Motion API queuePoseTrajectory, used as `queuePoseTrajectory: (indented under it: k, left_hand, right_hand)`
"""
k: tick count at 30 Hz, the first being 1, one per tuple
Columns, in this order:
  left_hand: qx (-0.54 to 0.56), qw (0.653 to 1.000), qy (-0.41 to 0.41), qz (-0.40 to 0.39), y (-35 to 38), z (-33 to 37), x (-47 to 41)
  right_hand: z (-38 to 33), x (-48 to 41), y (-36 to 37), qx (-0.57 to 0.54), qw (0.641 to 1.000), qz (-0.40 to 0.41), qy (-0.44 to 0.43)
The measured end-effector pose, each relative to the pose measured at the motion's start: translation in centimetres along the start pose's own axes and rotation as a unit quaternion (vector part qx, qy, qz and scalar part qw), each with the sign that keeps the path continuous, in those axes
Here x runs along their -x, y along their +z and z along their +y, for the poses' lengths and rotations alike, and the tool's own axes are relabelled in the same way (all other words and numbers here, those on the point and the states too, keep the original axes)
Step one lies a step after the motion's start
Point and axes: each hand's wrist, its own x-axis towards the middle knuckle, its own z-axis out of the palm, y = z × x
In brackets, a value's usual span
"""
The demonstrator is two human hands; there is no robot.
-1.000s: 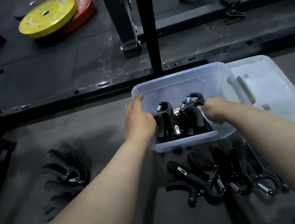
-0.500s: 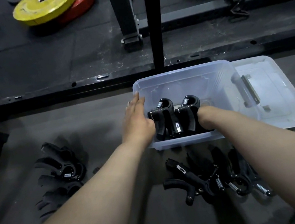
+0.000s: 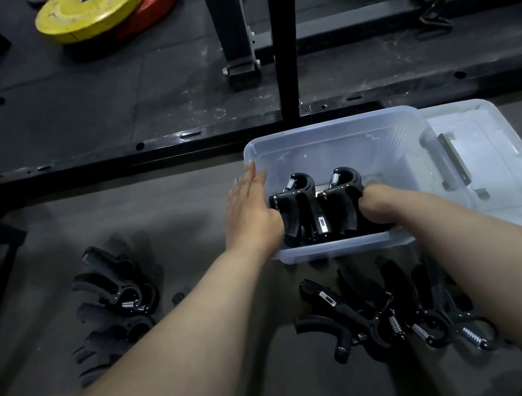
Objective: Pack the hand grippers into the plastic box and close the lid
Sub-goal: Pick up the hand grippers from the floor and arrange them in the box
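**Floor, near edge of box.** Loose hand grippers lay in a heap just beside the near wall; a second heap lay well apart to the left. None of these was packed.

**Box, near half.** Two packed grippers stood upright side by side, touching, spring ends up. A second before, the right one had been held higher and tilted; it had since been lowered level with its neighbour.

**Left grip.** Released, fingers straight along the left wall of the box, likely steadying it.

**Right grip.** Inside the box against the right gripper; fingers hidden, so grasping or released could not be told.

**Lid.** Off, flat on the floor, touching the box's right wall.

**Judgement.** Packing was early: the far half of the box was unfilled, and closing was some way off.

**Beyond.** Rack post; yellow plate.
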Motion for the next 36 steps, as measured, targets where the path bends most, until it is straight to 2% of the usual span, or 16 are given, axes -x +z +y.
queuePoseTrajectory:
  k: [8, 11, 13, 16, 18, 20, 23, 27, 30, 36]
  left_hand:
    - [0.009, 1.000, -0.007, -0.025, -0.2, -0.1, 0.0]
    - [0.011, 0.999, 0.003, -0.030, -0.5, -0.1, -0.1]
    - [0.026, 0.999, 0.015, -0.030, -0.8, -0.3, 0.1]
    - [0.071, 0.997, 0.011, -0.003, -1.4, -1.9, 0.8]
    - [0.086, 0.995, -0.036, 0.044, -1.9, -4.0, 1.3]
    - [0.086, 0.983, -0.142, 0.082, -2.7, -6.7, 1.7]
    - [0.088, 0.936, -0.318, 0.120, -4.1, -10.6, 2.4]
    - [0.060, 0.886, -0.442, 0.125, -5.9, -14.9, 3.7]
    - [0.018, 0.865, -0.493, 0.094, -6.6, -16.6, 4.1]
    - [-0.007, 0.863, -0.503, 0.040, -7.7, -20.3, 2.9]
  right_hand:
    - [-0.3, 0.1, -0.2, 0.025, 0.999, -0.020, 0.004]
    - [-2.5, 0.3, -0.4, 0.009, 0.998, 0.064, 0.021]
    - [-5.0, 1.0, 0.2, -0.032, 0.993, 0.112, -0.037]
    - [-9.3, 3.2, 1.6, -0.125, 0.972, 0.104, -0.170]
    - [-11.9, 4.5, 3.1, -0.161, 0.955, 0.084, -0.237]
    - [-13.7, 4.8, 4.7, -0.177, 0.943, 0.073, -0.271]
    - [-15.0, 4.9, 6.5, -0.179, 0.946, 0.068, -0.261]
    - [-15.0, 4.5, 7.1, -0.181, 0.950, 0.067, -0.245]
    - [-14.9, 4.3, 7.1, -0.189, 0.946, 0.071, -0.252]
    - [-14.7, 4.5, 7.1, -0.202, 0.944, 0.069, -0.250]
